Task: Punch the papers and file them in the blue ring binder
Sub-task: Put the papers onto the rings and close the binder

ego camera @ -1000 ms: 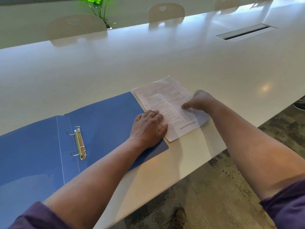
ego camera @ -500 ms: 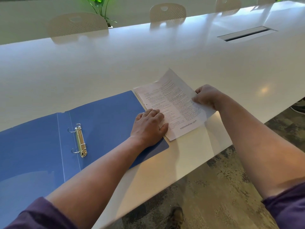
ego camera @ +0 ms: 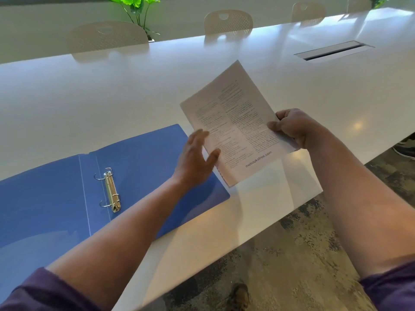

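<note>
You had a white table (ego camera: 89, 97) with a cable slot (ego camera: 332, 50), pale chairs (ego camera: 107, 37) behind it, a green plant (ego camera: 137, 5), and mottled carpet (ego camera: 303, 254) below.

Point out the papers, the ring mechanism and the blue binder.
papers (ego camera: 233, 122), head view, middle of the printed top sheet.
ring mechanism (ego camera: 111, 190), head view, on its metal bar between the two rings.
blue binder (ego camera: 146, 162), head view, bare right-hand inside cover.

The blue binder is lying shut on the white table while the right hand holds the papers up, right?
Not quite. The head view shows the blue binder lying open on the white table, its metal rings showing. The right hand does hold the papers up.
</note>
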Tool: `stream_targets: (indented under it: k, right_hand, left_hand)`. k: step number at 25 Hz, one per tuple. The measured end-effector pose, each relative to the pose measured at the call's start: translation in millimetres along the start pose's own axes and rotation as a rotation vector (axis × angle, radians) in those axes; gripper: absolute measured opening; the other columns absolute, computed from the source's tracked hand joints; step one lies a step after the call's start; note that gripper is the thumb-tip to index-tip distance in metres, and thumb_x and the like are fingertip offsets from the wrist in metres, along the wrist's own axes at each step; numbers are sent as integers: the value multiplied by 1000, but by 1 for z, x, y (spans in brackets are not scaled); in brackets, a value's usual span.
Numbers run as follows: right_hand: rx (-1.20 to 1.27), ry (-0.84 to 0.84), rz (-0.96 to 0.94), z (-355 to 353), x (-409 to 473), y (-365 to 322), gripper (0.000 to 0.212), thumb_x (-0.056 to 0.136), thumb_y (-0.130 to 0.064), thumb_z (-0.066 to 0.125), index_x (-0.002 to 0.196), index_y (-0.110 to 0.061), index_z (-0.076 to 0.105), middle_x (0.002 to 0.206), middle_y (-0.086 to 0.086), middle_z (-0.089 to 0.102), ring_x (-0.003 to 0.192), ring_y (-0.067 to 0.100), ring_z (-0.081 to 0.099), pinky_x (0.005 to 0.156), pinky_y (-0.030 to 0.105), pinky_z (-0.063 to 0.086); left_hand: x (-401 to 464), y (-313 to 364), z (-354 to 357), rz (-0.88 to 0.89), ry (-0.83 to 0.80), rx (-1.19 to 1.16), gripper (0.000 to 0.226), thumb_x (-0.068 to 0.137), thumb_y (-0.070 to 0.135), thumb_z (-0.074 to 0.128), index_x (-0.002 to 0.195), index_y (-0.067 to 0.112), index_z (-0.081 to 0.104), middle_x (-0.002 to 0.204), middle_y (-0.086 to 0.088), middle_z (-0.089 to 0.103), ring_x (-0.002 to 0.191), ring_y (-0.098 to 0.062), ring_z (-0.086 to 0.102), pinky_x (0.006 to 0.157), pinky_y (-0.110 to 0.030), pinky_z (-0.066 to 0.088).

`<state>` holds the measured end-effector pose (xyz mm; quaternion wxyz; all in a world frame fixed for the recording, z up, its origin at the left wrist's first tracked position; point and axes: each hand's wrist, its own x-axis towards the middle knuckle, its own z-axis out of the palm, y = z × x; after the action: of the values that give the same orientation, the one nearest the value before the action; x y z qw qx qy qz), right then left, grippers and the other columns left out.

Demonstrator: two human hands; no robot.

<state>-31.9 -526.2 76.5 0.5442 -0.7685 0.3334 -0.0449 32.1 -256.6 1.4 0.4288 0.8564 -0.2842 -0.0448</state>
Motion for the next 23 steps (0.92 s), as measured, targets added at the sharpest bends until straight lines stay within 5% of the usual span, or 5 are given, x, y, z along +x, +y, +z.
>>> stream_targets:
  k: [4,8,15,23]
  right_hand:
    - [106,-51,-45,12,-10,-16,21,98,-5,61,117,1,69,114,17,74,99,30,74,89,44,61]
    - [203,-175,-96,53,-33,-37,20,100,-7,60,117,-3,67,109,11,76,91,25,76,69,36,64]
    - [286,-380,-159,134,-61,-50,16,101,-5,56,112,-3,68,109,12,77,94,27,76,77,40,64]
    - [363,-715,-109,192,-69,-43,32,98,-4,59,130,-4,62,125,17,72,114,35,70,96,51,57]
  left_hand:
    - [15,13,-46,-346,192,-603,82,96,31,69,160,17,19,141,-3,52,122,-18,57,106,-39,48]
    - [1,4,-91,-461,43,-1106,41,105,20,54,142,4,52,124,-12,73,100,-25,75,80,-40,63]
    - [-48,-32,-147,-426,250,-1131,33,104,1,49,134,9,59,127,-10,72,113,-30,71,90,-49,60]
    - [-90,-58,-169,-463,355,-959,24,103,2,52,120,14,66,108,-2,77,102,-24,72,92,-45,59]
